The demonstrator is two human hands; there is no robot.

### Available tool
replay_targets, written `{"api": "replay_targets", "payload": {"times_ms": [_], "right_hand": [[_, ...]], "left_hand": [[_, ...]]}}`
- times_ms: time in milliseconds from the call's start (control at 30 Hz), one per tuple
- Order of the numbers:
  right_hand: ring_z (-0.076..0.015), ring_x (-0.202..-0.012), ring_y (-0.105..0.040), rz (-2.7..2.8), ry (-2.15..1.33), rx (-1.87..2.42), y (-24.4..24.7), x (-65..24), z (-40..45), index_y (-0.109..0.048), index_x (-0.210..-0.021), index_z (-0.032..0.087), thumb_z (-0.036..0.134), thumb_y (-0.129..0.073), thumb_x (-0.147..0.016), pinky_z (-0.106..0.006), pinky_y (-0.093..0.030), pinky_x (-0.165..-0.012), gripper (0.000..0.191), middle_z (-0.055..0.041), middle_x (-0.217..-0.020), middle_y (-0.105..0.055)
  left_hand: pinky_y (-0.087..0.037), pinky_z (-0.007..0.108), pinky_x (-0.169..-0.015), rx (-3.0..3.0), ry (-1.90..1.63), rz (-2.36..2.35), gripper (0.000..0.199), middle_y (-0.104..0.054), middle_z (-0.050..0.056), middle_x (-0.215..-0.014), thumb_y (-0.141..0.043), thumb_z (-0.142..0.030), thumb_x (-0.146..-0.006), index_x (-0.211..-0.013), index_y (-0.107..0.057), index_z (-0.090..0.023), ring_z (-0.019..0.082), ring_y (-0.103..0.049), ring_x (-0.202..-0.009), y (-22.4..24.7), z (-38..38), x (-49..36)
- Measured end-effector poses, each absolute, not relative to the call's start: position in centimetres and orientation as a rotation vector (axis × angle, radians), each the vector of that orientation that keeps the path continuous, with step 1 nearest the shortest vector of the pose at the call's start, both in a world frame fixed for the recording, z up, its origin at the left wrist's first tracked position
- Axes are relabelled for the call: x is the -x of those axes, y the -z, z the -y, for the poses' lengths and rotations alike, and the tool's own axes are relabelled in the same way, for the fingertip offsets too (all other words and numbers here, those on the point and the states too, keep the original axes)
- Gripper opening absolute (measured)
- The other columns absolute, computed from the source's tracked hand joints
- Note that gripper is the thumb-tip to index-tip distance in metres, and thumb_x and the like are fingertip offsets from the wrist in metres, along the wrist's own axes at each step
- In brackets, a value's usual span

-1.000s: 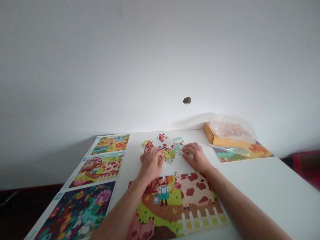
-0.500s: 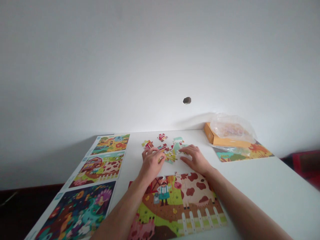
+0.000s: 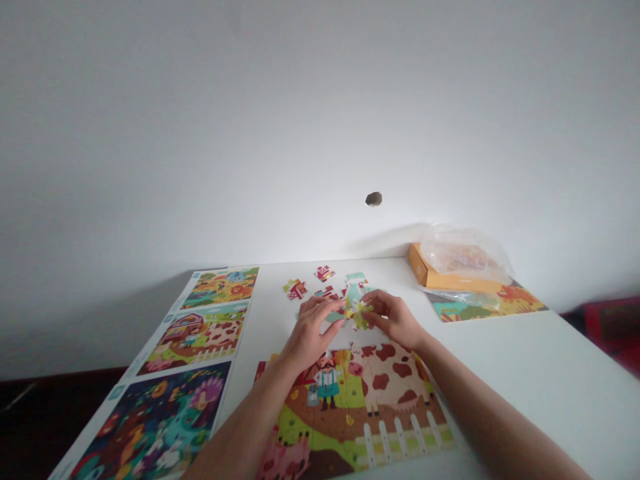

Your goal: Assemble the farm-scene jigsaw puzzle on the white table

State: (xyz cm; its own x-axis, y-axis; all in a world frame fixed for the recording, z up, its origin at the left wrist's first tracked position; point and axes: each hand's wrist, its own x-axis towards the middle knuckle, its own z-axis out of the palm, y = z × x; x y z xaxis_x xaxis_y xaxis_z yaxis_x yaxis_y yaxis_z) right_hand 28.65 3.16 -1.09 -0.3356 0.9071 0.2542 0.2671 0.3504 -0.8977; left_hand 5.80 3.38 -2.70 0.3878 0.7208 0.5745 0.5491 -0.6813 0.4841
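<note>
A partly joined farm jigsaw puzzle [image 3: 350,420], showing a cow, a farmer and a white fence, lies flat in front of me. Beyond its upper edge, my right hand [image 3: 397,320] pinches a yellow-green puzzle piece [image 3: 363,316] between thumb and fingers. My left hand [image 3: 313,330] reaches in from the other side with fingers stretched and thumb apart, its fingertips close to that piece. Whether they touch it I cannot tell. Loose pieces lie behind the hands: a red barn piece [image 3: 325,273], a red and green piece [image 3: 295,289] and pale green ones [image 3: 356,280]. Some are partly hidden by my fingers.
Along the table's left side lie three picture sheets: a savanna scene [image 3: 220,288], a farm scene [image 3: 195,338] and a dark forest scene [image 3: 155,420]. At the back right, an orange box [image 3: 419,267] carries a clear plastic bag [image 3: 465,257], with another picture [image 3: 523,303] beneath.
My left hand has shifted right, uncovering the red and green piece. The right hand has closed on a yellow-green piece and raised it slightly.
</note>
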Motion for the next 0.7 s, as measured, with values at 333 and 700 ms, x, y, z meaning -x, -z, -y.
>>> {"api": "replay_targets", "payload": {"times_ms": [333,700], "right_hand": [[-0.0080,-0.052,-0.033,1.854,-1.150,1.129,1.6,-32.1,-4.5,-0.068,-0.102,0.016,0.044,-0.066,-0.080,-0.022,-0.025,-0.049,0.036,0.0061,-0.058,-0.040],[-0.0094,-0.056,-0.039,2.090,-0.947,1.165,1.7,-32.0,-4.5,-0.070,-0.092,0.017,0.035,-0.064,-0.080,-0.022,-0.031,-0.052,0.022,0.0043,-0.060,-0.046]], "left_hand": [[-0.042,0.040,-0.097,-2.461,-1.091,-1.049,0.029,-0.073,0.001,-0.094,-0.058,-0.022,-0.088,-0.115,-0.063,-0.029,0.021,-0.058,-0.104,2.8,-3.3,-5.6],[-0.041,0.040,-0.095,-2.475,-1.037,-1.058,0.024,-0.073,0.001,-0.094,-0.056,-0.022,-0.088,-0.109,-0.066,-0.028,0.021,-0.059,-0.103,2.6,-3.4,-5.6]]}}
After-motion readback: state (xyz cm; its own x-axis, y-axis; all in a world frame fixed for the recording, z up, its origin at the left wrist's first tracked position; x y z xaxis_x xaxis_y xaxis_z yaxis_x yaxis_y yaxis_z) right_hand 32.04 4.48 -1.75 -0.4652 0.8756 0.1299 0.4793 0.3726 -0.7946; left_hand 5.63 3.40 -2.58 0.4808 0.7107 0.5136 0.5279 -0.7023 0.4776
